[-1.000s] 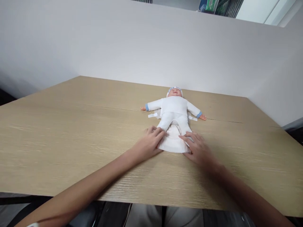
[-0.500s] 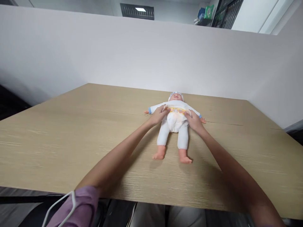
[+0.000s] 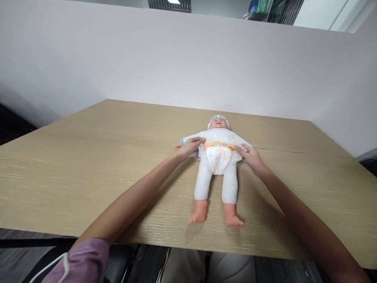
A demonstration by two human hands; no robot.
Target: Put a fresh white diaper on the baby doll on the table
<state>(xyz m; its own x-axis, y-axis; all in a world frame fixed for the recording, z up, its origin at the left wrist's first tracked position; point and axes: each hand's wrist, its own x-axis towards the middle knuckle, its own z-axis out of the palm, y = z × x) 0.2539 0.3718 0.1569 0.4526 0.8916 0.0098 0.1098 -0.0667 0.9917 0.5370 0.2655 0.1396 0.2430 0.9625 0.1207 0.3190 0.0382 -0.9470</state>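
A baby doll (image 3: pixel 224 136) in a white outfit and printed headband lies face up on the table, feet toward me. Around its hips is a white diaper (image 3: pixel 218 161) with a yellow-orange printed waistband, its side wings loose and spread outward. My left hand (image 3: pixel 191 148) is closed at the diaper's left edge near the waist, fingertips pressed together. On the other side, my right hand (image 3: pixel 252 157) pinches the right edge of the diaper by the waistband. Exactly what lies between the fingertips is partly hidden.
The wide wooden table (image 3: pixel 88 165) has a seam across it behind the doll's hips. A pale partition (image 3: pixel 176 63) rises along the back edge. A dark chair (image 3: pixel 118 263) is partly visible below the front edge.
My hands have moved apart, and the diaper's side wings now flare outward beyond the hips. The doll lies nearer to me, its feet closer to the front edge.
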